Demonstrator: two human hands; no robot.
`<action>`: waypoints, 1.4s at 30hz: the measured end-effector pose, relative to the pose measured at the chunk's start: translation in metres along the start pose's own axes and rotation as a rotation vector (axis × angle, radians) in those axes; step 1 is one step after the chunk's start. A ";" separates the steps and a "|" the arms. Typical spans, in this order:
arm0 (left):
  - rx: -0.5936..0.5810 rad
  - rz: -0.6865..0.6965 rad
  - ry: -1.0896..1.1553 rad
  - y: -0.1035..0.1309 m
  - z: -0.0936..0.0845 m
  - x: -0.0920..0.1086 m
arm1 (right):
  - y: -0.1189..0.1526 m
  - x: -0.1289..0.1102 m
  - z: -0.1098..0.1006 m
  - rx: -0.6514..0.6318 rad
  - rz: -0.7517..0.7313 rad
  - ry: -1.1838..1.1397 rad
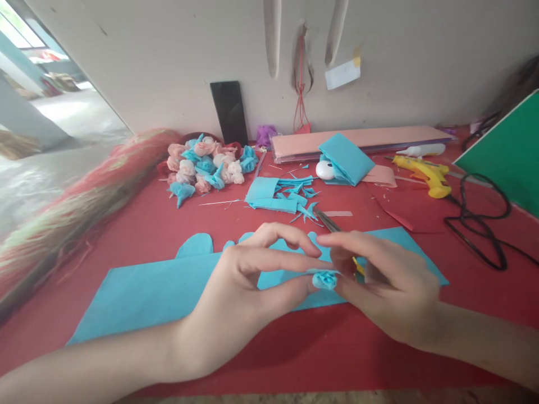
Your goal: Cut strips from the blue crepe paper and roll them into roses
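Observation:
Between my two hands is a small blue crepe paper flower point(325, 279), its petals bunched in a rosette. My left hand point(256, 275) pinches its left side with thumb and fingers. From the other side, my right hand point(387, 280) grips it, with the thumb low and the index finger raised over it. Beneath both hands a long sheet of blue crepe paper point(160, 294) lies flat on the red table. Cut blue petals point(196, 246) rest along its far edge. Partly hidden behind my right hand are scissors point(326, 220), their blades pointing away from me.
A heap of paper flowers point(206, 165) stands at the back left, beside a phone point(231, 112) leaning on the wall. Blue scraps point(295, 193) lie mid-table. At right are a yellow glue gun point(425, 171), its black cord point(484, 241) and a green board point(505, 151). Reddish fibres point(84, 207) line the left edge.

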State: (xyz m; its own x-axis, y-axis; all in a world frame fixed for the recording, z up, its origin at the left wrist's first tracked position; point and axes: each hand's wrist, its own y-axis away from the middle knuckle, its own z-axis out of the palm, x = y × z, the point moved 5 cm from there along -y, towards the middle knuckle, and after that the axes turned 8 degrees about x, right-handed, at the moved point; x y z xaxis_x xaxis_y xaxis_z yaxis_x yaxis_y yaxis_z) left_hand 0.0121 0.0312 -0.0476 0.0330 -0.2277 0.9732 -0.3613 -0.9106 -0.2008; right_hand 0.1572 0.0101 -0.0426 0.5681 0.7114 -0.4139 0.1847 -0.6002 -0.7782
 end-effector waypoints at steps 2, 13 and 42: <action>0.000 -0.028 0.035 0.000 0.000 -0.002 | 0.000 -0.002 0.000 0.013 0.000 -0.004; -0.017 -0.171 0.190 -0.001 0.005 -0.008 | -0.004 -0.007 -0.003 0.045 0.016 0.005; -0.127 -0.180 0.111 -0.009 -0.001 -0.001 | -0.008 -0.003 -0.001 -0.076 -0.039 -0.047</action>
State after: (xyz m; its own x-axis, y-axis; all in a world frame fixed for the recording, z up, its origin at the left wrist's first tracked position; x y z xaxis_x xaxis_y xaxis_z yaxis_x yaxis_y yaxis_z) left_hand 0.0142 0.0397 -0.0466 0.0077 -0.0202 0.9998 -0.4736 -0.8806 -0.0141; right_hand 0.1548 0.0123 -0.0345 0.5210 0.7500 -0.4075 0.2667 -0.5966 -0.7569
